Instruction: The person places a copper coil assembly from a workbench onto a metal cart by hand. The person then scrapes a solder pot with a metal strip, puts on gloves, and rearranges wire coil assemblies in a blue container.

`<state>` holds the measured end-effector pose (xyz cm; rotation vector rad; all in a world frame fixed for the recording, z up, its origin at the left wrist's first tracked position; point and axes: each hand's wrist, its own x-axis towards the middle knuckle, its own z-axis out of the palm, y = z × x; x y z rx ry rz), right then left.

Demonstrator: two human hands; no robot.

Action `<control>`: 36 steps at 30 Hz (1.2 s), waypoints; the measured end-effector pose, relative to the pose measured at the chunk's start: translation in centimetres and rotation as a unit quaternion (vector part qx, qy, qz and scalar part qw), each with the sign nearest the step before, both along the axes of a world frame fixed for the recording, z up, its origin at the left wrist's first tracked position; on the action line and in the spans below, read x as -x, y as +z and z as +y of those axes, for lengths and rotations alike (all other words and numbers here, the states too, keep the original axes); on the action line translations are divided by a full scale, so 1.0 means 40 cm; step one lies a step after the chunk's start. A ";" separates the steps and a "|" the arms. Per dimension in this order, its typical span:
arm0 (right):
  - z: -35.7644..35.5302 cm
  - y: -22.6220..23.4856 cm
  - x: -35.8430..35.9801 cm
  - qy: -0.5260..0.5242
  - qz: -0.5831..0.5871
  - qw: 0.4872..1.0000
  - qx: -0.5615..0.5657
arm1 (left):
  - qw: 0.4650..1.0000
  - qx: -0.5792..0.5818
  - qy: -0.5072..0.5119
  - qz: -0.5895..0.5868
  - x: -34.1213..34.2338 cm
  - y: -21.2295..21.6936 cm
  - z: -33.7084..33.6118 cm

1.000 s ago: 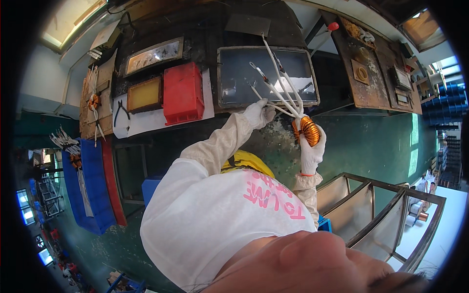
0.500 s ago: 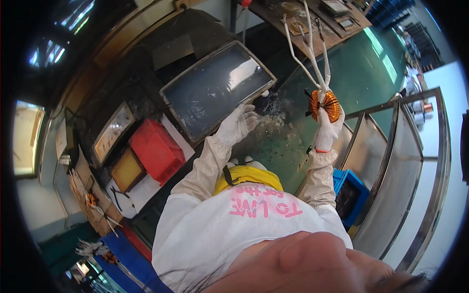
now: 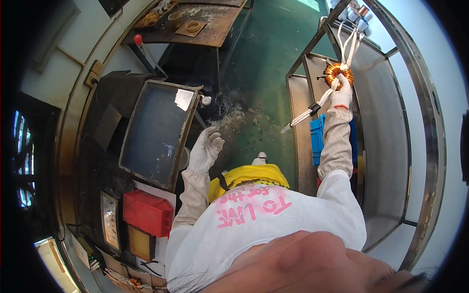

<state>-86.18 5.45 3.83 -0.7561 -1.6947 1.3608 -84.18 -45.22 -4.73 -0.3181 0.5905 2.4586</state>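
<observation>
Right gloved hand (image 3: 341, 93) grasps one orange copper-wound toroidal coil (image 3: 338, 73), held out over the steel-framed metal cart (image 3: 391, 161); several white sleeved leads (image 3: 312, 111) trail from the coil, some up, one bundle down-left past the wrist. Left gloved hand (image 3: 206, 146) is released, fingers spread, holding nothing, just beside the one dark rectangular metal tray (image 3: 156, 132). One red plastic bin (image 3: 146, 212) and one yellow bin (image 3: 141, 242) sit lower left, one blue crate (image 3: 316, 136) behind the right forearm.
</observation>
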 end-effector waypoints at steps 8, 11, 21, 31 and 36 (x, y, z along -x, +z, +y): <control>0.381 0.027 0.001 -0.148 0.281 0.928 0.195 | 0.996 0.043 0.074 -0.019 0.005 -0.084 0.137; 0.519 0.010 0.001 -0.201 0.284 0.921 0.176 | 0.992 -0.013 0.100 -0.079 -0.003 -0.126 0.231; 0.651 -0.021 0.052 -0.168 0.124 0.975 0.078 | 0.993 0.006 0.048 -0.103 0.041 -0.089 0.571; 0.753 -0.033 -0.028 -0.125 -0.283 0.921 -0.237 | 0.994 0.037 0.004 -0.101 0.154 -0.092 0.641; 0.855 0.054 -0.068 0.039 -0.493 0.831 -0.253 | 0.995 0.025 0.007 -0.097 0.224 -0.093 0.613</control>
